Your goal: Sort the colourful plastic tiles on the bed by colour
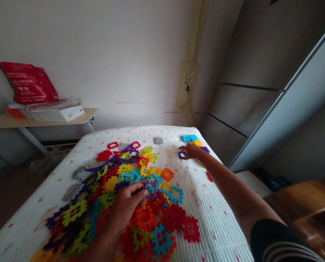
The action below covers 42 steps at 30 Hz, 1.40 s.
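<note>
Head view: a loose pile of coloured toothed pieces [112,183] spreads over a white dotted cover [217,229].
Left hand [133,194]: over the pile, thumb and forefinger pinching a purple window piece [151,188], which sits at its two o'clock.
Right hand [192,151]: well apart, at the left hand's two o'clock; its fingers bend about a purple ring piece [179,155] at its nine o'clock, though I cannot tell whether they grip it.
Purple ring piece's facing: opening upward, about as wide as deep, so no clear long axis.
Purple window piece's facing: partly hidden by fingertips; long axis cannot be told.
Nearby pieces: blue pieces [189,138] at the right hand's twelve o'clock, a yellow piece [198,143] at one, a grey piece [159,141] between nine and ten.
Red bag [31,82]: at the picture's ten o'clock, pale lettering too blurred to read.
</note>
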Available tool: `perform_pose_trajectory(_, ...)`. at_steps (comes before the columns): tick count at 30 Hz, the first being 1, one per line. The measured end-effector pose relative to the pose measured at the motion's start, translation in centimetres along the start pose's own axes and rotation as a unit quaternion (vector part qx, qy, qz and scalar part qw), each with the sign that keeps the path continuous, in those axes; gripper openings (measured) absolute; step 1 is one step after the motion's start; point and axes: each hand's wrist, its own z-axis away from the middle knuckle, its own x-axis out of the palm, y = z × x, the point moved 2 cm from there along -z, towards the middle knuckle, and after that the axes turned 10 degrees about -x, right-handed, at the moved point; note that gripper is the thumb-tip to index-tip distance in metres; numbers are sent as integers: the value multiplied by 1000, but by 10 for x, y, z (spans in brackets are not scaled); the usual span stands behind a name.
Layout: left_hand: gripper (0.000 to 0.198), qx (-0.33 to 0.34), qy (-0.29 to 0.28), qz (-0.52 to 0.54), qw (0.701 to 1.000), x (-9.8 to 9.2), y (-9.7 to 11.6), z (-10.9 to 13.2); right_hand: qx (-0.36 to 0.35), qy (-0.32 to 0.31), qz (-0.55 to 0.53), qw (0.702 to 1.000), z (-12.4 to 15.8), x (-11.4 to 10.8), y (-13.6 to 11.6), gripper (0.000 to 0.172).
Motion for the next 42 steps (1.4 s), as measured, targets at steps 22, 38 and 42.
perform_pose_trajectory(22,26,2,-15,72,997,4,0,0,-273,211,-140,928,50,-61,-183,61)
perform_pose_trajectory(38,34,-13,-19,63,998,4,0,4,-86,176,-45,980,24,-55,-90,59)
perform_pose_trajectory(42,33,-9,-26,49,998,5,-1,1,-3,86,-11,996,15,-42,-31,66)
